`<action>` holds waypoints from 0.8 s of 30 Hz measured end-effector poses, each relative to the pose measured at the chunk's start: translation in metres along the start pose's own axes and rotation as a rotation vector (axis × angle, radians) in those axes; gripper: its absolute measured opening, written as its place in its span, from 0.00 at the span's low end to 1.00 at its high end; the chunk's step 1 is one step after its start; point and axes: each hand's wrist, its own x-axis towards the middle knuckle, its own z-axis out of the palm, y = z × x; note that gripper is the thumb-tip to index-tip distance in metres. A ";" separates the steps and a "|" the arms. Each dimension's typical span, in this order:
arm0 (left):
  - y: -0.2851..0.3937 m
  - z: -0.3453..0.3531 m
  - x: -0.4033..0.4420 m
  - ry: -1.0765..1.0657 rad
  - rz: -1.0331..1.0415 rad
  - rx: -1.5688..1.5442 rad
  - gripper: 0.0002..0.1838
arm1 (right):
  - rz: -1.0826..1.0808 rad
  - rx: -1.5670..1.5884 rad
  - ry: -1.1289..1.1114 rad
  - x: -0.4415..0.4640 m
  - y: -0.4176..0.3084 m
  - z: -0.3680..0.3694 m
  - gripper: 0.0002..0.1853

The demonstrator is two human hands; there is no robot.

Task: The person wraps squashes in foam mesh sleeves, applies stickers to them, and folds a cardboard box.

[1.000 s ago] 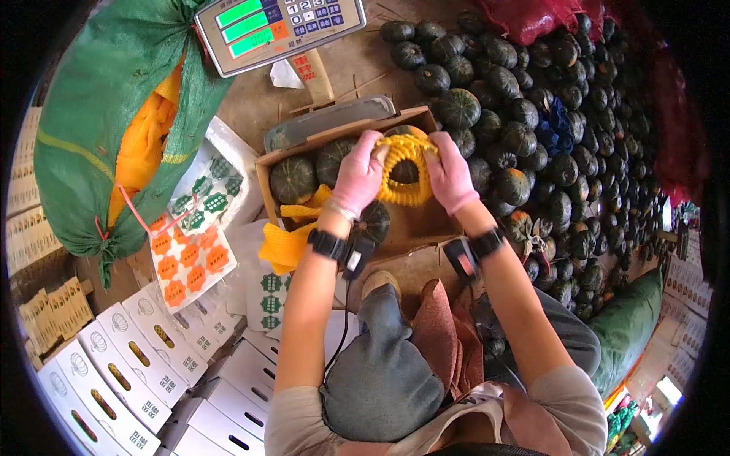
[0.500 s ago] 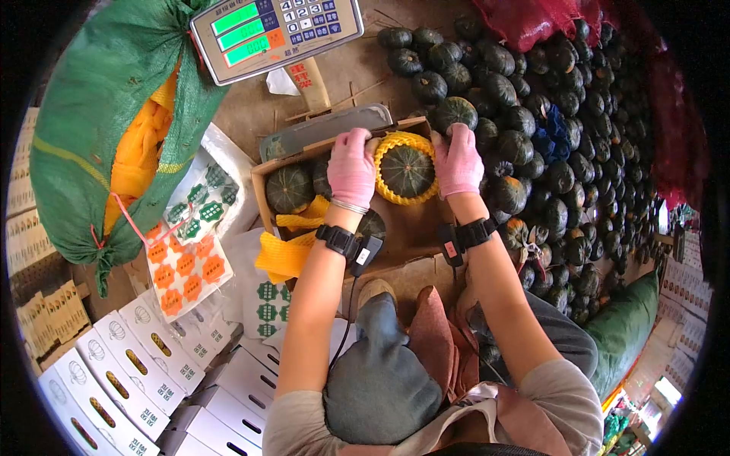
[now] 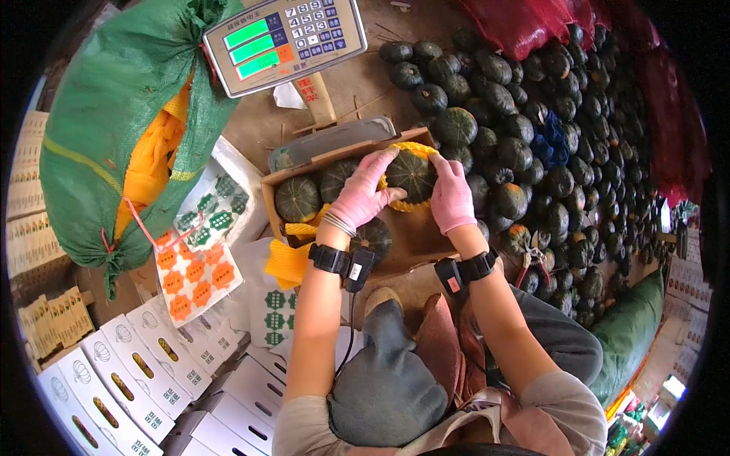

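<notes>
A dark green pumpkin [image 3: 411, 176] with a yellow foam net [image 3: 415, 147] around its rim is in the right part of an open cardboard box [image 3: 272, 199]. My left hand [image 3: 364, 191], in a pink glove, grips its left side, thumb on the pumpkin and fingers at the net. My right hand [image 3: 452, 193], also pink-gloved, holds the net and pumpkin from the right, its fingertips at the upper edge. More pumpkins [image 3: 297, 199] lie in the box's left part, with loose yellow netting [image 3: 287, 262] hanging over the front edge.
Behind the box stands a scale display [image 3: 285, 42]. A green sack [image 3: 91, 144] with yellow nets and sticker sheets [image 3: 199, 281] lie left. White cartons [image 3: 122, 372] fill the lower left. Many loose pumpkins [image 3: 513, 152] and red-handled clippers [image 3: 535, 262] are on the right.
The net, stretched between my hands above the box at first, now surrounds the pumpkin. My left hand has turned, bringing its thumb onto the pumpkin, and my right hand has closed in beside it.
</notes>
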 end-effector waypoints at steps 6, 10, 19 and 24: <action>-0.010 -0.002 0.003 -0.129 -0.086 -0.075 0.48 | -0.035 0.024 0.004 0.003 0.007 0.003 0.24; 0.011 -0.007 -0.009 -0.171 0.029 -0.042 0.57 | -0.146 0.142 0.101 -0.011 0.004 -0.011 0.23; 0.033 0.014 -0.050 -0.325 -0.079 0.128 0.55 | 0.228 -0.058 -0.459 -0.052 0.016 -0.048 0.31; 0.015 0.031 -0.044 -0.286 -0.085 0.248 0.49 | 0.237 0.084 -0.593 -0.058 -0.004 -0.054 0.43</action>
